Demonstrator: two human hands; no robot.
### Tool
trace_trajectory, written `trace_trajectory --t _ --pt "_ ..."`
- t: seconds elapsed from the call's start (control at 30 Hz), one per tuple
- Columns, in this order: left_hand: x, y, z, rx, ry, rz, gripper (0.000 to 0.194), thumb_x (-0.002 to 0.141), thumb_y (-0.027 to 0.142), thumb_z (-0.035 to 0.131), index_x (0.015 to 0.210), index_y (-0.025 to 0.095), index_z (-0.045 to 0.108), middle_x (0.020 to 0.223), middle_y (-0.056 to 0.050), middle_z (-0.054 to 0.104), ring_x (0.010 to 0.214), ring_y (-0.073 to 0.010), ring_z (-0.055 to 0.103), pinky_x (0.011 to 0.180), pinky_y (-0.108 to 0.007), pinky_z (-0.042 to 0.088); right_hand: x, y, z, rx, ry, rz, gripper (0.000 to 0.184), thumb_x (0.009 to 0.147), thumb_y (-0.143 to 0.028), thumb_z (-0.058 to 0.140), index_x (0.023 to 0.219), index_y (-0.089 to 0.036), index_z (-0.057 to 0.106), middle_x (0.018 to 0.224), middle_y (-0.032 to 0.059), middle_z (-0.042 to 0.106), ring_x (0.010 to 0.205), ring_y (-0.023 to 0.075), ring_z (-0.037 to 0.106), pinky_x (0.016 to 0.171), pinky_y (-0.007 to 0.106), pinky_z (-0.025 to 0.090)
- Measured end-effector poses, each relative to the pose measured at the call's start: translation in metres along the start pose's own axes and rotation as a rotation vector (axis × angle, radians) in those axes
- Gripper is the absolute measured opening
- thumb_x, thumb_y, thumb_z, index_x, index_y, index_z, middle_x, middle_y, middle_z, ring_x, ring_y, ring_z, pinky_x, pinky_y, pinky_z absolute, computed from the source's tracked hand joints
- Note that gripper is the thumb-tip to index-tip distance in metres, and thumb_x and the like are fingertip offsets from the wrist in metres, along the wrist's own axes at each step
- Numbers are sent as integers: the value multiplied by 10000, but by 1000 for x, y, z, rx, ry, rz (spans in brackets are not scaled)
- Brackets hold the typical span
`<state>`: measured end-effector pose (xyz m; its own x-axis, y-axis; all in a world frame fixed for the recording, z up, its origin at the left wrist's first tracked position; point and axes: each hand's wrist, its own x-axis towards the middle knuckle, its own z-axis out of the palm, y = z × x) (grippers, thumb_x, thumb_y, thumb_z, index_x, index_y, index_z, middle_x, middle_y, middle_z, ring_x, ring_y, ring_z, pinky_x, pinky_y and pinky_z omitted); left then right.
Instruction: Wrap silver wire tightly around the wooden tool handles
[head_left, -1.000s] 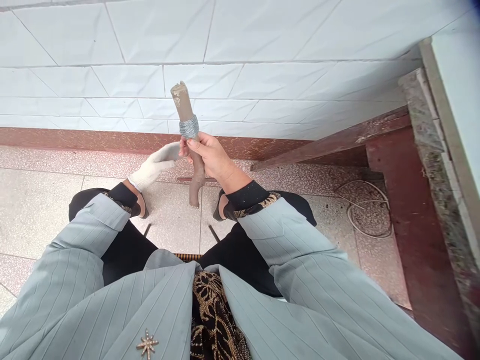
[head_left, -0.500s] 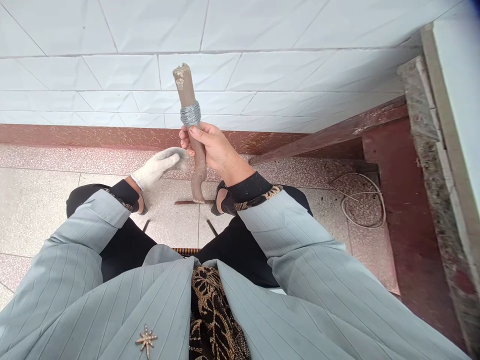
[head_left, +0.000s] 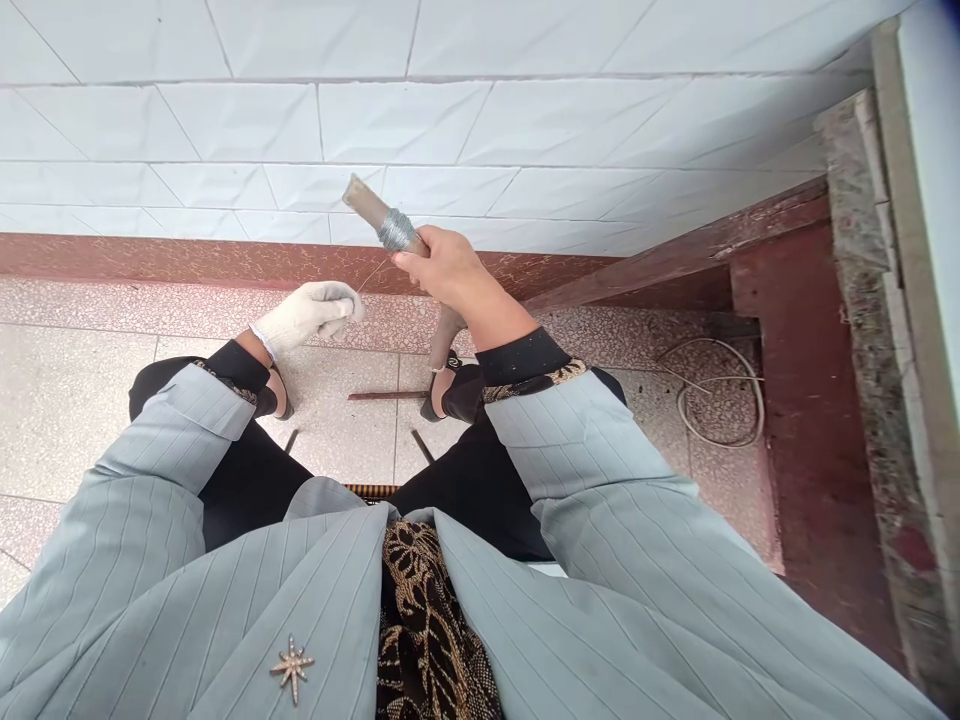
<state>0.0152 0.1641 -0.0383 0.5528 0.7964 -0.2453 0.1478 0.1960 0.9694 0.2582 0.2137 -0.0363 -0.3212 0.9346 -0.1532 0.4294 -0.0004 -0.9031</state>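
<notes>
My bare right hand (head_left: 442,265) is wrapped round a brown curved stick (head_left: 365,200), which tilts with its upper end to the left. Grey wire (head_left: 397,230) is wound in a thick band round the stick, just above my fingers. The stick's lower end comes out below the hand, near my right foot. In a white knitted glove, my left hand (head_left: 315,312) is closed to the left of the stick. A thin strand of wire (head_left: 373,272) runs from the wound band to the fingers of the gloved hand, which pinch it.
White wall tiles (head_left: 405,120) rise in front, above a reddish skirting (head_left: 225,253). A thin brown rod (head_left: 384,396) lies on the floor between my feet. To the right are a loop of pale cable (head_left: 684,410) and a dark red wooden board (head_left: 817,400).
The stick has tilted, its top swinging down and its lower end moving right. My left hand has closed, and a strand of wire now shows stretched between it and the band.
</notes>
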Motion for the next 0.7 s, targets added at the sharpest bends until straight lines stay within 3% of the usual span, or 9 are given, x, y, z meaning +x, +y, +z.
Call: trace_trajectory --t 0.07,0.1,0.17,0.27,0.37,0.43,0.5,0.6,0.7 --pt "-2 6 -2 113 -12 -24 112 915 223 624 876 149 699 561 39 478 493 -80 387 525 -254 307 -1 1 -2 -374 23 34 182 893 -276 756 1008 -165 668 919 105 660 911 257 621 789 381 477" --pt "-2 8 -2 182 -10 -33 100 894 203 625 866 149 703 590 29 512 514 -82 408 539 -254 321 -3 1 -1 -537 -28 62 148 859 -229 769 958 -161 682 904 112 666 895 263 622 796 391 464" --pt "-3 12 -3 317 -9 -30 81 844 168 631 842 149 710 667 12 588 575 -89 466 589 -257 373 -8 -2 5 -707 -291 102 104 801 -162 790 818 -171 688 803 89 657 796 237 604 755 379 430" --pt "-1 11 -5 418 -38 -21 94 802 153 628 828 148 719 718 10 632 629 -97 503 663 -268 430 -14 -9 11 -665 -725 42 138 751 -107 794 715 -190 690 646 -1 590 660 160 524 675 324 362" --pt "4 4 -11 374 -39 -62 116 822 189 642 880 139 729 694 8 624 584 -92 478 629 -268 425 -17 -18 5 -486 -904 -116 80 781 -132 757 841 -184 745 658 -52 579 653 112 485 655 281 333" --pt "7 -2 -14 315 -35 -71 106 836 203 668 894 135 725 702 0 633 582 -92 493 609 -254 419 -19 -23 -1 -378 -818 -194 82 805 -168 746 886 -172 738 691 -60 575 660 96 467 650 264 329" --pt "9 -7 -14 246 -40 -75 82 853 212 690 873 134 710 683 1 620 578 -93 508 597 -242 420 -19 -25 -4 -262 -612 -204 87 814 -179 743 893 -167 709 699 -59 560 658 94 465 646 255 336" --pt "8 -8 -7 119 -81 -92 108 905 238 684 858 140 689 614 17 567 538 -92 497 573 -232 418 -16 -21 0 -7 -314 -119 94 856 -186 721 921 -170 655 711 -43 553 649 103 489 642 251 382" --pt "3 -2 -1 33 -130 -59 141 927 272 682 873 143 691 592 23 551 508 -83 468 555 -222 406 -10 -14 6 114 -120 -54 81 914 -213 683 929 -177 613 743 -16 565 646 113 506 647 260 427"
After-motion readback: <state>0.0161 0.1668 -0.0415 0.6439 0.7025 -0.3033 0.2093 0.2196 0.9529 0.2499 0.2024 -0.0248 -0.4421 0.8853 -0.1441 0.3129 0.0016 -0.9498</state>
